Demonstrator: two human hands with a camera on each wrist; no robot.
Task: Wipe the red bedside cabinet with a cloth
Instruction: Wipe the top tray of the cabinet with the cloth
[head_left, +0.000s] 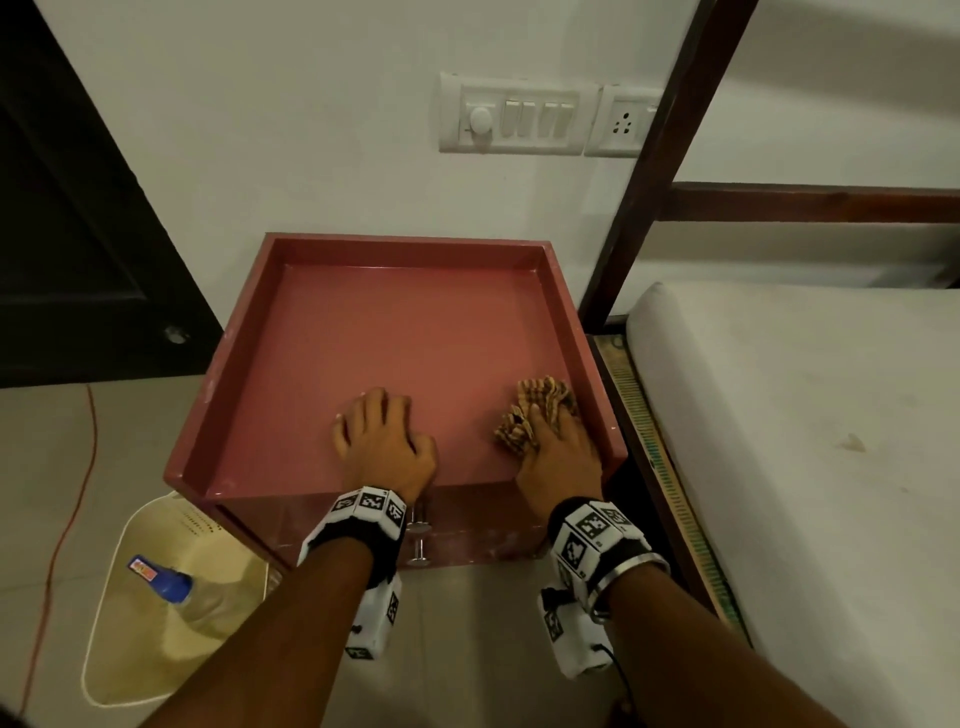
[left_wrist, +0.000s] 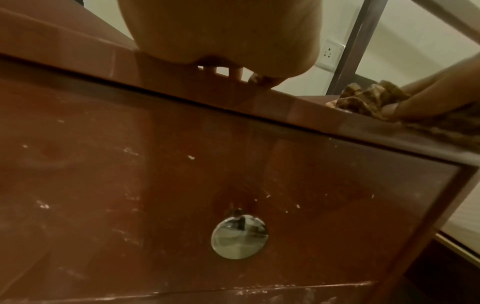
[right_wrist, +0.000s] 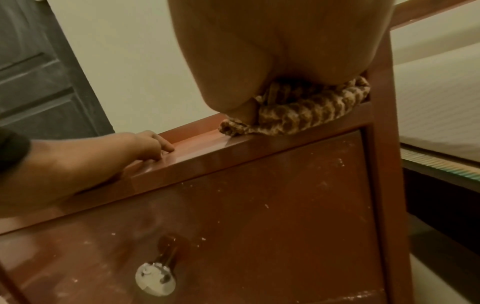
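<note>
The red bedside cabinet (head_left: 395, 338) has a tray-like top with a raised rim. My left hand (head_left: 384, 436) rests on the top near the front middle, fingers arched, holding nothing. My right hand (head_left: 561, 452) sits at the front right corner and grips a bunched brown patterned cloth (head_left: 540, 410) against the surface. In the right wrist view the cloth (right_wrist: 306, 115) bulges from under my palm at the front edge, and the left hand (right_wrist: 145, 144) touches the top. The left wrist view shows the drawer front (left_wrist: 182, 185), its round metal knob (left_wrist: 239, 236) and the cloth (left_wrist: 363, 98).
A white mattress (head_left: 805, 441) and a dark bed post (head_left: 649, 182) stand close on the right. A switch panel (head_left: 519, 114) is on the wall behind. A dark door (head_left: 78, 208) is at the left. A cream bin (head_left: 156, 649) holding a blue-capped bottle (head_left: 166, 582) stands on the floor beside an orange cable (head_left: 78, 493).
</note>
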